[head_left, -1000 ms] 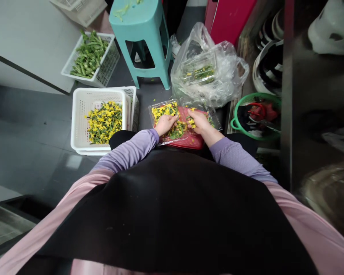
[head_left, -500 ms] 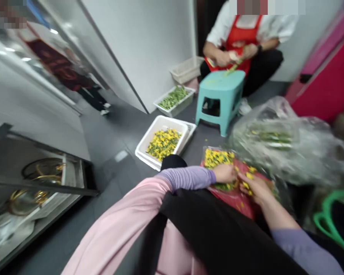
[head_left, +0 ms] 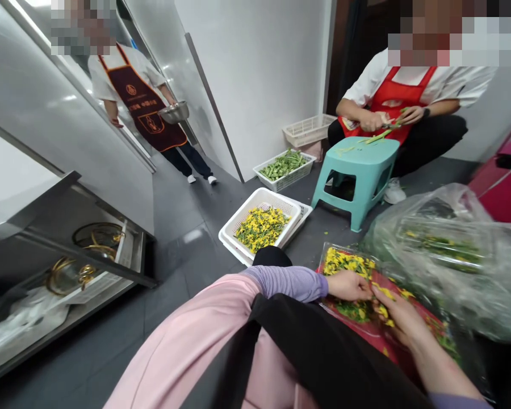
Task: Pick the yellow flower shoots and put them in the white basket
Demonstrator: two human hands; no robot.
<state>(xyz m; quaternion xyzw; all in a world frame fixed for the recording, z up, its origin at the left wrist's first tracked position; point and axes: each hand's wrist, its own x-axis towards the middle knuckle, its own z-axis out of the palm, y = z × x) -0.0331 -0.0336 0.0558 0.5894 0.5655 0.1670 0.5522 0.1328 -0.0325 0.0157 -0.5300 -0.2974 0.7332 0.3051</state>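
My left hand (head_left: 350,285) reaches over a clear tray of yellow flowers (head_left: 344,262), its fingertips pinched together against those of my right hand. Yellow blossoms with green stems are held in my right hand (head_left: 398,309), between thumb and curled fingers. What the left fingertips pinch is too small to make out. Beneath both hands is a red surface (head_left: 381,335) with green and yellow bits scattered on it. A white basket (head_left: 229,227) on the floor, further left, holds more yellow flowers and green stems.
A turquoise stool (head_left: 361,149) stands ahead, a person in a red apron crouching behind it. Plastic bags (head_left: 494,278) lie at right. A basket of green pieces (head_left: 276,182) sits by the wall. Another person holds a metal bowl (head_left: 175,112); a metal shelf (head_left: 123,278) is at left.
The view has shifted, so most things appear lower and further right. The person at left shows more fully, now with a metal bowl in view. My hands stay close together over the red surface.
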